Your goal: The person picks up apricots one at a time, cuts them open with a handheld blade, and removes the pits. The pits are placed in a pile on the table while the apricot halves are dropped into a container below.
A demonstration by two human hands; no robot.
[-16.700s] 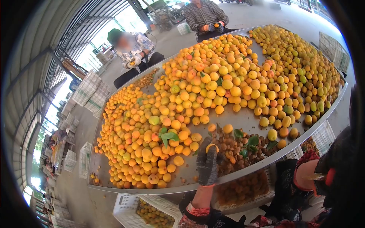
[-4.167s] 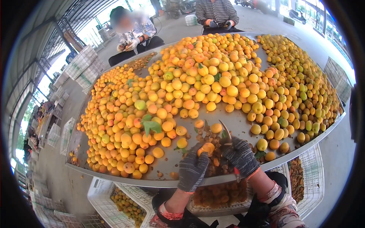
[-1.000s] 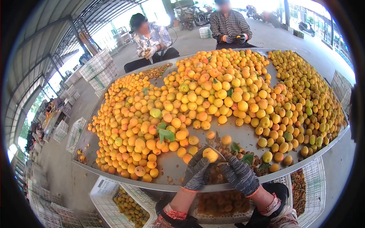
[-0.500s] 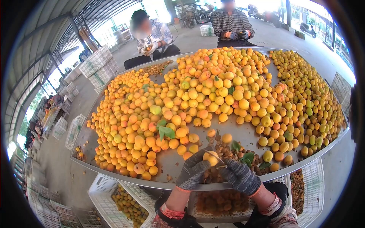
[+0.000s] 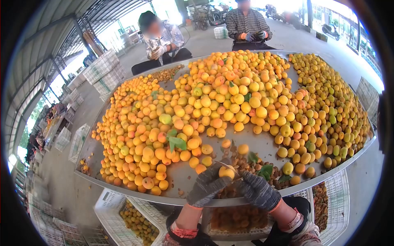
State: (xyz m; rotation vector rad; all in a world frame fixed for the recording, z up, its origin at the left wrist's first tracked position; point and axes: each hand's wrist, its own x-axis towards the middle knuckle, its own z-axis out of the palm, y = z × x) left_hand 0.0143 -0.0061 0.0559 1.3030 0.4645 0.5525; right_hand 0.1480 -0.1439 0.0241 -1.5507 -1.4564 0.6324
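Low over the near edge of the metal table, my left hand [image 5: 206, 186], in a grey knitted glove, is closed around a yellow-orange apricot [image 5: 225, 172]. My right hand [image 5: 259, 191], gloved the same way, is closed just to the right of the fruit. A thin curved tool [image 5: 230, 167] runs from its fingers across the top of the apricot; its exact kind is too small to tell. Brown apricot pits [image 5: 246, 165] and green leaves [image 5: 266, 171] lie just beyond my hands. The large heap of apricots [image 5: 197, 110] spreads behind them.
The metal table [image 5: 180, 172] has a raised rim. Smaller, greener apricots [image 5: 336, 106] cover its right side. Beneath the near edge stand white crates [image 5: 107, 201], one with fruit. Two people [image 5: 160, 41] sit across the table. Stacked crates [image 5: 102, 67] stand left.
The apricot in my left hand has tipped slightly and moved a little down. My right hand stays close to it, fingers still closed. The whole view has shifted slightly.
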